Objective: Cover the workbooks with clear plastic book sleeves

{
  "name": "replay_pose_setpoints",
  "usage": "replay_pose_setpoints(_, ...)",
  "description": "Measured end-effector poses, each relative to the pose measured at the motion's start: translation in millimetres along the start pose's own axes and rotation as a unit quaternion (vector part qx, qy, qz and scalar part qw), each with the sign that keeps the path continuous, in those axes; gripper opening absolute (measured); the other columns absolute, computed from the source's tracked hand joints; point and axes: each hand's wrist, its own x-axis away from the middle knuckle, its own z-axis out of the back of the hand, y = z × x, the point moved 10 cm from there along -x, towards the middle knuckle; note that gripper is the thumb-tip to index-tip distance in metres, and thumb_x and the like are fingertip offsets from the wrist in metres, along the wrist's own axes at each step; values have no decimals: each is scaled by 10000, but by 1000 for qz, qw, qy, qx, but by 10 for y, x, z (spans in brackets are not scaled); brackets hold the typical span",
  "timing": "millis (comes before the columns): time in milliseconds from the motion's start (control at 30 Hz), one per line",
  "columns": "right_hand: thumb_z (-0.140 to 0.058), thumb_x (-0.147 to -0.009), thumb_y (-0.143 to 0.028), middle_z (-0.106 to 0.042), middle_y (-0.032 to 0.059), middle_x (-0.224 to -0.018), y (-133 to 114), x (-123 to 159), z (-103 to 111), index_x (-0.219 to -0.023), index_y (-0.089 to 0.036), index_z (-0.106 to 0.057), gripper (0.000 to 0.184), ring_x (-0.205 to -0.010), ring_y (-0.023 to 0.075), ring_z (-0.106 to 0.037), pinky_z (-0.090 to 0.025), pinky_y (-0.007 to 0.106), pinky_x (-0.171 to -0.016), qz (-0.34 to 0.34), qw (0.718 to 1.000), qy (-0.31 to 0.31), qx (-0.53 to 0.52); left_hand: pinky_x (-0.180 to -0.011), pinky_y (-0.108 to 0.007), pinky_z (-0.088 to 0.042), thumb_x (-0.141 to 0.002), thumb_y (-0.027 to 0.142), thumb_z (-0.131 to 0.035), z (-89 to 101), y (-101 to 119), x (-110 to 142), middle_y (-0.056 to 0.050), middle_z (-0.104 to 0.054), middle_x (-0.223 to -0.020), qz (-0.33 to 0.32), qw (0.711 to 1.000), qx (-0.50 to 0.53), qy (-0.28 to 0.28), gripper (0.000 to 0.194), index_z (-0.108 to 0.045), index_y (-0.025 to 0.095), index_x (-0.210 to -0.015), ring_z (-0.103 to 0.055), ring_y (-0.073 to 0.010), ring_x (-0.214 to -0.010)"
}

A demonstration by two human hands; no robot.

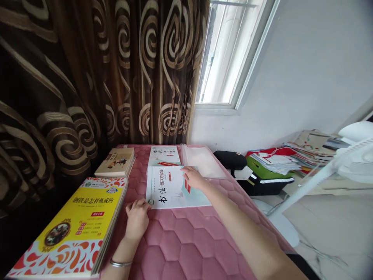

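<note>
A calligraphy workbook [171, 190] with a pale cover and black title characters lies turned sideways on the pink quilted surface. My left hand [138, 217], a silver bangle on its wrist, has curled fingers closed at the near left corner of this workbook. Across its far right part rests my right hand [194, 178], fingers apart and touching the cover; its thumb is hidden. Just beyond, partly overlapped, lies a second calligraphy workbook [164, 154] of similar look. To its right is a clear plastic sleeve [201, 159].
At left lie a thick stack topped by a yellow book [84, 217] and a smaller tan book stack [115, 161]. Patterned curtains [151, 70] hang behind. On the right stand a white fan [303, 190], a black case [230, 159] and paper piles [311, 149].
</note>
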Motion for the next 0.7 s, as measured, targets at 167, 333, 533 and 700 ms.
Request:
replay_pose_setpoints(167, -415, -961, -239, -478, 142, -1424, -50, -492, -242, -1382, -213, -475, 426, -1332, 294, -368, -288, 502, -1043, -53, 996, -54, 55, -924, -425, -304, -793, -14, -424, 50, 49, 20, -61, -693, -974, -8, 1000, 4, 3, 391, -729, 228, -831, -593, -221, -988)
replay_pose_setpoints(333, -409, -962, -247, -517, 168, -1364, -42, -583, -293, -1246, -176, -582, 339, -1315, 308, -378, -260, 513, -1032, -59, 993, -65, 75, -943, -428, -297, -785, -12, -431, 81, 33, 35, -61, -687, -960, 3, 1000, -7, 8, 384, -728, 228, -822, -588, -223, -976)
replay_pose_setpoints(533, -567, -871, -261, -659, 147, -1145, 55, -497, -89, -1027, -163, -683, 218, -1078, 268, -577, -393, 356, -896, -47, 997, -63, 5, -953, -430, -297, -772, -15, -428, 125, -76, 41, -63, -676, -958, 49, 998, -29, 21, 394, -733, 226, -832, -588, -223, -956)
replay_pose_setpoints(700, -773, -612, -258, -710, 32, -719, 228, -54, 86, -662, -201, -703, 103, -652, 192, -622, -445, 274, -625, -40, 988, -36, -145, -909, -433, -350, -803, 12, -425, 156, -146, 51, -94, -664, -1027, 75, 995, -56, 18, 378, -726, 205, -925, -583, -244, -983)
